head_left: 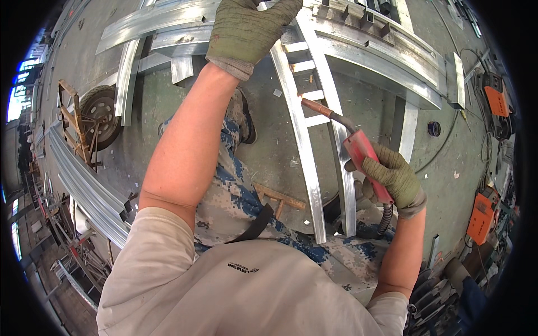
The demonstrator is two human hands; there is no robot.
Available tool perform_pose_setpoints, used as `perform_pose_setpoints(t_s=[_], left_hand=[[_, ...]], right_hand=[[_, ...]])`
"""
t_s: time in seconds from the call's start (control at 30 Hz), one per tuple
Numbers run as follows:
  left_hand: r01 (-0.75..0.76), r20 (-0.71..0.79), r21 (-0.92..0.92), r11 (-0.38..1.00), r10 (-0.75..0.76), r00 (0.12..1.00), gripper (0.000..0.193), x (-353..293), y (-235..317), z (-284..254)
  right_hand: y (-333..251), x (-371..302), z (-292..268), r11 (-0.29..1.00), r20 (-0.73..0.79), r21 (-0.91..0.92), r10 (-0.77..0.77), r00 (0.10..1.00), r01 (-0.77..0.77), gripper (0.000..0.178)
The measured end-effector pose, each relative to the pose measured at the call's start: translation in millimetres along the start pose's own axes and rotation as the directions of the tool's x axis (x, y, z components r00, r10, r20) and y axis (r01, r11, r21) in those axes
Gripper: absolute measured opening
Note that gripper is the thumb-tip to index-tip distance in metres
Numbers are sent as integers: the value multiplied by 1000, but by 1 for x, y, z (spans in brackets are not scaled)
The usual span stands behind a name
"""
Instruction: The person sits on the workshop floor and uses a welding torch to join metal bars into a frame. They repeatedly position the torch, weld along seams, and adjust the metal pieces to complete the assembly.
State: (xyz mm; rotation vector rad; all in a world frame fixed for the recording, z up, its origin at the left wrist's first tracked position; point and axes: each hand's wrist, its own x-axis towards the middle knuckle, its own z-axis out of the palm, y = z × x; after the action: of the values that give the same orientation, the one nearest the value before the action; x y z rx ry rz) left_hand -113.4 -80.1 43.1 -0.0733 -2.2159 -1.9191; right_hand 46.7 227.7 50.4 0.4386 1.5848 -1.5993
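Observation:
My right hand [397,176], in an olive-green glove, is closed around the red handle of a welding torch [361,148]. The torch's bent neck ends in a copper-coloured nozzle, whose tip is at the left rail of a ladder-like metal frame [302,148], beside a rung. A black ribbed cable leaves the handle's lower end. My left hand [246,33], gloved alike, reaches to the top edge of the view, over shiny metal profiles [182,38] and near the frame's far end. Its fingers are partly cut off there, so what they hold, if anything, is hidden.
Long metal channels [386,64] lie across the far side. A wheel [101,117] with a rusty bracket stands at left, near stacked profiles [89,185]. A rusty T-shaped metal piece [280,199] is by my leg. Orange-and-black machines [483,218] and cables sit at right.

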Motion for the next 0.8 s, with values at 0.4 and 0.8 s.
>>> perform_pose_setpoints(t_s=[0.4, 0.8], left_hand=[[53, 6, -15, 998, -53, 999, 24, -1, 5, 0], [-11, 24, 52, 999, 10, 1000, 23, -1, 2, -4]], right_hand=[[2, 2, -3, 999, 5, 46, 2, 1000, -2, 53], [2, 3, -2, 999, 56, 39, 21, 998, -23, 52]])
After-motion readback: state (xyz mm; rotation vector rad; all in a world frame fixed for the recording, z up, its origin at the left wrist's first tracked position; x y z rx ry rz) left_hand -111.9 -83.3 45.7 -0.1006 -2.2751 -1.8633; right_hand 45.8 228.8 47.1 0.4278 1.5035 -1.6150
